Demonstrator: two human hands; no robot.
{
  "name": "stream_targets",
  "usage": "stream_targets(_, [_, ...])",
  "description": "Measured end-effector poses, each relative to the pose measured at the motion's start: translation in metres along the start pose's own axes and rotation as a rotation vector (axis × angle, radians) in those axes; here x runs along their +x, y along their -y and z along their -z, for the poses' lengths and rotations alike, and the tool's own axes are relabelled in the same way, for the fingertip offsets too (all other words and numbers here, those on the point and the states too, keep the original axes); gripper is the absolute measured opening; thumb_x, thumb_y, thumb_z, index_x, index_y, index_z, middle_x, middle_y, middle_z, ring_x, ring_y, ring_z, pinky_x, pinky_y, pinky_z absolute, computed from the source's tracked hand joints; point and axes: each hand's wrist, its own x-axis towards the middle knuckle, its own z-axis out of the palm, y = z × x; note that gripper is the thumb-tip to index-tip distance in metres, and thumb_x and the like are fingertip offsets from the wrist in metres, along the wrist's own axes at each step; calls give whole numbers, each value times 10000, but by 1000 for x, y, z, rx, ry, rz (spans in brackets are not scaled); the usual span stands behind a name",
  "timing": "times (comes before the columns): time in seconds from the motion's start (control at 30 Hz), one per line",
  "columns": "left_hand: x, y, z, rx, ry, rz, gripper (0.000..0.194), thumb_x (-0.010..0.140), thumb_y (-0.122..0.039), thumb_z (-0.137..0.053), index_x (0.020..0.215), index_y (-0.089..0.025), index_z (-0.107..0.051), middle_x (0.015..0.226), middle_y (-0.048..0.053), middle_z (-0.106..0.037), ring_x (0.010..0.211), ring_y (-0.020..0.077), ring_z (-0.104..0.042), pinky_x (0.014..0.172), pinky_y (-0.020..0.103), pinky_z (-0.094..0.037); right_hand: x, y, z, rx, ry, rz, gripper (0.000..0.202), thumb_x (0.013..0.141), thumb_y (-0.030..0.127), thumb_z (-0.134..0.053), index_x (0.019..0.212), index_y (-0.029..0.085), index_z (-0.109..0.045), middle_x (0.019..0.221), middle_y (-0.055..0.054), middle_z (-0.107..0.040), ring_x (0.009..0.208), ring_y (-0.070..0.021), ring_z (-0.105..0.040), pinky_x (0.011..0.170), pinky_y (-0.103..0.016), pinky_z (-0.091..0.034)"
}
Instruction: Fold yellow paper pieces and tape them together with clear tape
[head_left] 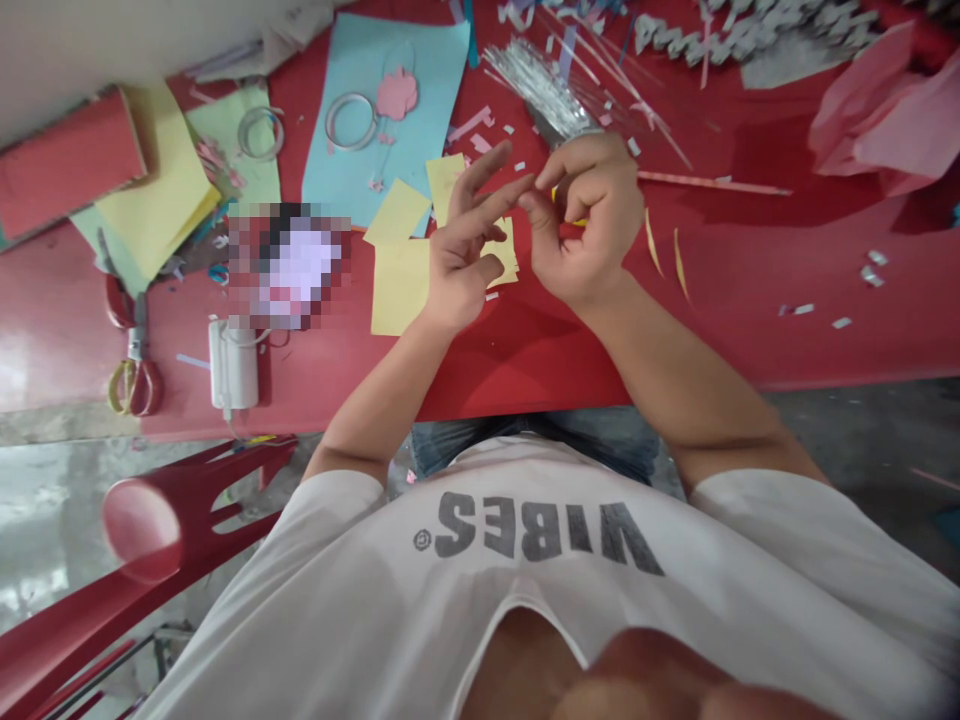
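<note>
My left hand is above the yellow paper squares, its upper fingers stretched out and spread. One of its fingertips meets the fingertips of my right hand. The right hand's thumb and index finger are pinched together there. Whatever lies in that pinch is too small to make out. Some yellow shows between the right hand's fingers, and I cannot tell whether it is held or lies behind. Just beyond the right hand is a bundle of silver tinsel strips. Thin yellow paper slivers lie to its right.
On the red table are a light blue sheet with a tape roll and pink flower cutout, scissors, a white charger block, a blurred phone, a striped stick and pink tissue. A red chair stands left.
</note>
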Motion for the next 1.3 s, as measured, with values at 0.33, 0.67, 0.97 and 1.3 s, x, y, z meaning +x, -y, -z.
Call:
stream_targets(0.33, [4, 11, -3, -170, 6, -118, 589, 772, -335, -530, 1341, -454, -624, 1531, -84, -474, 1498, 313, -378, 814, 412, -557, 1, -10, -5, 96, -32, 72, 535, 1027, 731, -403, 764, 268, -350, 930, -53, -605, 938, -263, -647, 813, -506, -597])
stream_targets(0.67, [4, 7, -2, -206, 58, -100, 644, 744, -345, -559, 1377, -459, -597, 1600, -145, -378, 1520, 329, -355, 850, 388, -579, -1, -14, -9, 195, -69, -6, 555, 1010, 738, -469, 750, 257, -372, 883, -33, -582, 929, -267, -662, 751, -485, -573])
stream_targets(0.97, [3, 0, 6, -178, -14, 6, 552, 714, -346, -646, 1256, -426, -715, 1545, -65, -454, 1283, 349, -536, 1040, 504, -519, 4, 22, -6, 388, -192, -81, 418, 966, 636, -606, 942, 313, -341, 896, -6, -582, 750, -224, -604, 661, -423, -542])
stream_targets(1.3, [2, 8, 9, -120, -19, 4, 487, 753, -435, -653, 1236, -387, -699, 1402, 35, -528, 1375, 389, -474, 1092, 541, -483, 13, 33, -10, 612, -225, -128, 347, 928, 453, -640, 946, 324, -318, 800, 27, -490, 720, -224, -589, 621, -403, -478])
